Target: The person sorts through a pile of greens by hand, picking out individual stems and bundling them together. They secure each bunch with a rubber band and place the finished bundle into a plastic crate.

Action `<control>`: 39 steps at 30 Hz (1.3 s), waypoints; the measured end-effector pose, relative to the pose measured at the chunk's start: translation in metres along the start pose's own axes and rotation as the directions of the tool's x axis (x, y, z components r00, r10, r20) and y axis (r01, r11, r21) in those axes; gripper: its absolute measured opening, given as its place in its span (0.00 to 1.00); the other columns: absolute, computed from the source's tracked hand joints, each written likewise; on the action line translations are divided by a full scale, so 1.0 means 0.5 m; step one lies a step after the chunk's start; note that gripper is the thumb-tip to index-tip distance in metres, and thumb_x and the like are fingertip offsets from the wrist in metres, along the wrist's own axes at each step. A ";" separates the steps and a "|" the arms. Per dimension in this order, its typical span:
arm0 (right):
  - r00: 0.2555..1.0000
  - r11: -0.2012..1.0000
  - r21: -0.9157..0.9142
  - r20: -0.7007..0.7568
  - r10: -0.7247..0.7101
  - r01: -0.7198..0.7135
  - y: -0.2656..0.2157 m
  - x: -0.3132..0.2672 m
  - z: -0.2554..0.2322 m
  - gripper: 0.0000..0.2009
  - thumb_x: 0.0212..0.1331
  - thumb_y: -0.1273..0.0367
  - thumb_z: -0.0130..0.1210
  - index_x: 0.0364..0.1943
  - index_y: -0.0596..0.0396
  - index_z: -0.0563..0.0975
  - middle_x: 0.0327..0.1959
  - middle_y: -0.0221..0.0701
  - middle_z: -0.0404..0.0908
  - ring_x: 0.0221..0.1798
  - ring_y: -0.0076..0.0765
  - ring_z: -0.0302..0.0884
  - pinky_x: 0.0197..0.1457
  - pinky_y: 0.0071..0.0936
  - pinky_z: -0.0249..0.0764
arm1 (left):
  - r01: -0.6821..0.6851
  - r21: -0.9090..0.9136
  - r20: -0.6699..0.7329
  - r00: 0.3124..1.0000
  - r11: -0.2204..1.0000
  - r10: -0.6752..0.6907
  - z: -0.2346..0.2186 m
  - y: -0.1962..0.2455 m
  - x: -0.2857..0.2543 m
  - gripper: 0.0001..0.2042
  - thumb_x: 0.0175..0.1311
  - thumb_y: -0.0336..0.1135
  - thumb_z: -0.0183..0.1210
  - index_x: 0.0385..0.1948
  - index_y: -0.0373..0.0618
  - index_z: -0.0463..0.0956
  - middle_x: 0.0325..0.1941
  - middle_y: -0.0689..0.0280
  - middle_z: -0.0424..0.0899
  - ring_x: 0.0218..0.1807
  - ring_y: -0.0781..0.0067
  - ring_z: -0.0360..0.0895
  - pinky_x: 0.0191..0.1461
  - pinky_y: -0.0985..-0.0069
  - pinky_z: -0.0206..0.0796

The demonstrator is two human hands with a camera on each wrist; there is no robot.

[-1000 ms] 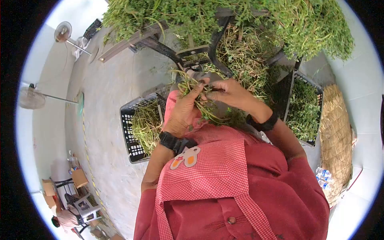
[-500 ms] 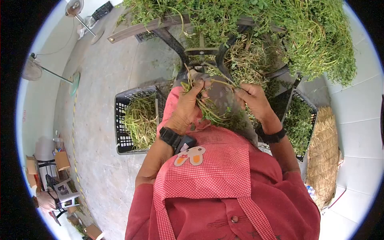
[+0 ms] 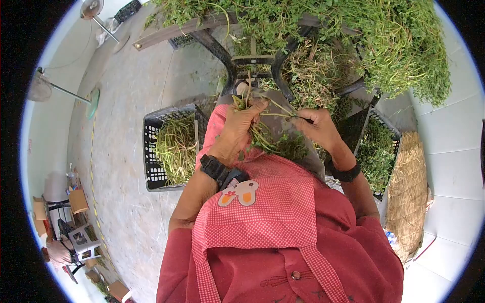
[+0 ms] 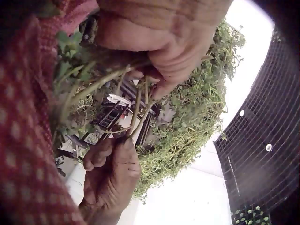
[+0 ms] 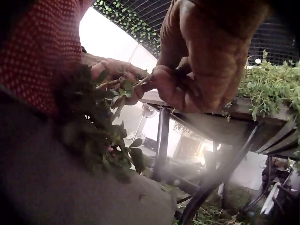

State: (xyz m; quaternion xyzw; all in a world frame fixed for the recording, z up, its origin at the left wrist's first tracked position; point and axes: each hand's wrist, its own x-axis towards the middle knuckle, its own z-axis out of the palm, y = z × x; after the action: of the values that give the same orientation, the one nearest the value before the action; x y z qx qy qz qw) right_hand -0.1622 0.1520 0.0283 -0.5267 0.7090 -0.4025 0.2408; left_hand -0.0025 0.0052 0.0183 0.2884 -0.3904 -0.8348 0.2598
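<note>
My left hand [image 3: 235,129] grips a bunch of leafy green stems [image 3: 261,137] over my lap, the leafy ends hanging toward the apron. To its right, my right hand [image 3: 322,130] pinches the ends of thin stems stretched between the two hands. In the left wrist view those thin stems [image 4: 136,111] run from the left hand [image 4: 164,35] down to the thumb and fingertips of the right hand [image 4: 112,176]. The right wrist view shows the right hand [image 5: 204,58] with curled fingers close beside the left hand [image 5: 115,70], dark leaves [image 5: 101,124] hanging below.
A table [image 3: 172,34] heaped with greens [image 3: 404,50] stands ahead, with a pile of cut stems [image 3: 318,70] beneath. A black crate [image 3: 151,146] of stems is at left, another crate of greens [image 3: 376,151] at right beside a straw bundle [image 3: 408,197]. Fans [image 3: 92,103] stand at far left.
My right hand has moved right, away from the left hand, and thin stems now stretch between them. The left hand keeps its hold on the bunch. The head view has shifted slightly.
</note>
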 end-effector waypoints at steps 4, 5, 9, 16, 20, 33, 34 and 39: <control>0.992 0.991 0.065 0.025 0.120 -0.121 -0.017 -0.005 -0.004 0.11 0.55 0.65 0.55 0.26 0.60 0.78 0.14 0.29 0.71 0.17 0.20 0.65 0.21 0.23 0.62 | -0.006 0.111 -0.066 0.998 0.994 0.013 -0.031 -0.014 0.025 0.05 0.53 0.30 0.62 0.25 0.43 0.74 0.18 0.71 0.72 0.17 0.80 0.67 0.19 0.79 0.59; 0.989 0.979 0.139 0.014 0.149 -0.149 -0.028 -0.008 -0.007 0.11 0.55 0.65 0.55 0.25 0.60 0.78 0.13 0.28 0.72 0.16 0.19 0.65 0.20 0.22 0.62 | 0.034 0.142 -0.126 0.992 0.989 -0.016 -0.048 -0.026 0.036 0.03 0.56 0.29 0.59 0.27 0.44 0.74 0.20 0.71 0.73 0.18 0.77 0.71 0.18 0.76 0.66; 0.999 0.995 0.095 0.037 -0.034 0.030 -0.037 -0.008 -0.026 0.11 0.57 0.65 0.54 0.24 0.59 0.79 0.13 0.24 0.73 0.15 0.15 0.64 0.18 0.18 0.61 | 0.007 0.129 -0.163 0.986 0.992 0.014 -0.041 -0.017 0.030 0.02 0.57 0.30 0.58 0.27 0.44 0.75 0.20 0.71 0.72 0.19 0.77 0.70 0.18 0.75 0.66; 0.984 0.919 0.380 -0.093 0.152 -0.106 -0.045 0.015 -0.012 0.11 0.58 0.66 0.54 0.26 0.60 0.79 0.14 0.24 0.74 0.15 0.15 0.66 0.17 0.15 0.62 | 0.181 -0.107 0.080 0.982 0.978 -0.173 -0.011 -0.007 0.007 0.06 0.58 0.33 0.59 0.33 0.43 0.76 0.18 0.75 0.68 0.18 0.82 0.63 0.21 0.82 0.59; 0.974 0.871 0.474 -0.107 0.199 -0.126 -0.044 0.041 0.029 0.10 0.58 0.66 0.55 0.29 0.61 0.79 0.17 0.24 0.75 0.15 0.15 0.67 0.17 0.15 0.64 | 0.128 0.014 0.160 0.979 0.992 -0.128 0.013 -0.011 -0.001 0.09 0.55 0.31 0.62 0.36 0.42 0.77 0.22 0.75 0.72 0.21 0.85 0.64 0.24 0.85 0.56; 0.962 0.522 0.811 0.187 0.197 -0.265 -0.061 0.017 0.024 0.14 0.60 0.67 0.51 0.42 0.65 0.75 0.32 0.38 0.80 0.29 0.30 0.78 0.34 0.22 0.76 | 0.095 0.103 -0.203 0.977 0.990 -0.072 -0.015 -0.027 0.019 0.04 0.54 0.30 0.62 0.24 0.42 0.77 0.16 0.74 0.71 0.17 0.84 0.63 0.21 0.82 0.54; 0.963 0.522 0.811 0.187 0.197 -0.264 -0.061 0.019 0.023 0.14 0.60 0.67 0.51 0.42 0.65 0.75 0.32 0.38 0.80 0.29 0.30 0.78 0.34 0.22 0.76 | 0.094 0.104 -0.202 0.977 0.990 -0.072 -0.022 -0.029 0.021 0.04 0.54 0.30 0.62 0.24 0.42 0.77 0.16 0.74 0.71 0.17 0.84 0.63 0.21 0.82 0.54; 0.967 0.106 0.974 0.181 0.178 -0.202 -0.039 0.037 0.027 0.15 0.61 0.65 0.48 0.48 0.58 0.73 0.48 0.36 0.77 0.48 0.34 0.75 0.52 0.33 0.69 | 0.133 0.087 0.019 0.991 0.987 -0.135 -0.010 -0.018 0.012 0.11 0.56 0.36 0.61 0.18 0.48 0.70 0.14 0.72 0.69 0.16 0.79 0.65 0.18 0.81 0.56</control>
State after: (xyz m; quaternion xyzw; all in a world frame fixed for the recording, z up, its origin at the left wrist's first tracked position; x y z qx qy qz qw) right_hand -0.1472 0.1278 0.0385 -0.1468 0.3279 -0.7291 0.5825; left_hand -0.0051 0.0036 0.0068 0.3143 -0.4088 -0.8365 0.1856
